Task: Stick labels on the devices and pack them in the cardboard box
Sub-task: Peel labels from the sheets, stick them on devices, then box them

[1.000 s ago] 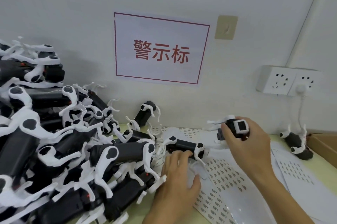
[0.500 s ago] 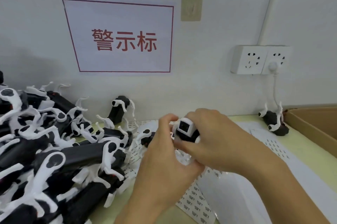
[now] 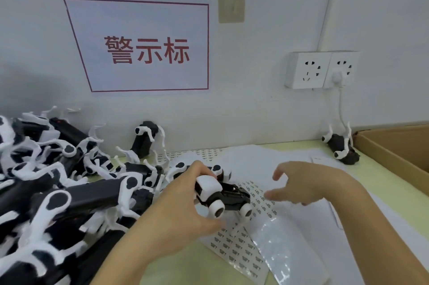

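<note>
A black-and-white device [image 3: 222, 196] is gripped by the left hand [image 3: 185, 201] above the label sheet [image 3: 239, 245]. The right hand [image 3: 308, 182], previously also on it, is now released, fingers spread, just beside it.

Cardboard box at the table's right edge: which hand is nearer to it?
Right. The right hand hovers open over the label sheets, apart from the cardboard box; the left hand grips a device farther left.

The black-and-white plastic device [image 3: 220, 194] looks smooth and matt. The white paper label sheet [image 3: 236, 245] lies beside a glossy, crinkled clear film [image 3: 276, 243]. The brown cardboard box [image 3: 392, 152] is dull.
</note>
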Demonstrator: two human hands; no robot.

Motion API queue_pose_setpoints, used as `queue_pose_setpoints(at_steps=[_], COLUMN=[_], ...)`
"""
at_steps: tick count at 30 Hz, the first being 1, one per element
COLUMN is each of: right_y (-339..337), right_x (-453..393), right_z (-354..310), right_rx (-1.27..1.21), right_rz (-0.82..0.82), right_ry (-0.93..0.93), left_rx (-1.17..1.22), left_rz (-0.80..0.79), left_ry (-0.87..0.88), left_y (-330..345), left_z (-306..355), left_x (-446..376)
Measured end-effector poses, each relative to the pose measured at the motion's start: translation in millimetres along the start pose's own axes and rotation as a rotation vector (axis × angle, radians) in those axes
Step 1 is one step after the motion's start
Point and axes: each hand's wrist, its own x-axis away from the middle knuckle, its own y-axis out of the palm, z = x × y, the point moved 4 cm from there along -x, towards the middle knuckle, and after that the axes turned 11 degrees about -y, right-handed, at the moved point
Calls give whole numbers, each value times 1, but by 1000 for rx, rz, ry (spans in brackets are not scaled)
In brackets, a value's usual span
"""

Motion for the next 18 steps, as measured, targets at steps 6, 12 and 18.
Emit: queue_pose_setpoints(at_steps=[6, 12, 18], right_y=[13, -12, -40], right_x=[-7, 4, 29], right_z=[-6, 7, -1], right_rx=[-48, -252, -599], right_rz=[-104, 96, 281], right_ry=[-32, -181, -343], left_rx=[-313, -507, -617], left_rz=[81, 45, 43], left_ry=[-117, -131, -62], left_y=[-12, -2, 10], left_z=[-4, -9, -10], left_x=[2, 1, 2])
